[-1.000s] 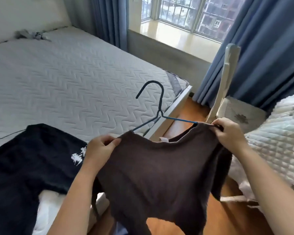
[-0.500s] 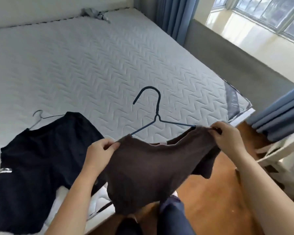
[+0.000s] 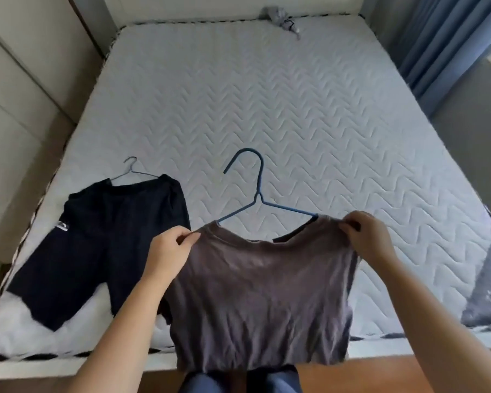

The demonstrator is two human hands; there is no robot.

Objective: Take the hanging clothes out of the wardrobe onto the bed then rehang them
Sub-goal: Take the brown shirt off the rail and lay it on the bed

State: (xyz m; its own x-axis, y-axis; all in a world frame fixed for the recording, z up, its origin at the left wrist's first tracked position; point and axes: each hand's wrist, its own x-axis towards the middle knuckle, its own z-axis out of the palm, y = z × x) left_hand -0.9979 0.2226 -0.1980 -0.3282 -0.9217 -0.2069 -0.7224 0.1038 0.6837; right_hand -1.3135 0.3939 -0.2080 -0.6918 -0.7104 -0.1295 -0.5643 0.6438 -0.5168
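The left hand (image 3: pixel 167 248) and right hand (image 3: pixel 369 236) each pinch a shoulder of the brown shirt (image 3: pixel 261 302) with thumb and curled fingers, holding it on its blue hanger (image 3: pixel 258 191) over the foot of the bed (image 3: pixel 295 109). The view has swung square to the bed since half a second ago. Dark shorts (image 3: pixel 102 236) on a grey hanger (image 3: pixel 131 168) lie left of the shirt, and blue curtains (image 3: pixel 437 38) hang at right.

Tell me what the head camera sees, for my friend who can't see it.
A person's left hand and right hand pinch the shoulders of a brown T-shirt on a blue hanger, held above a white quilted bed. Dark shorts on a thin wire hanger lie on the bed to its left.
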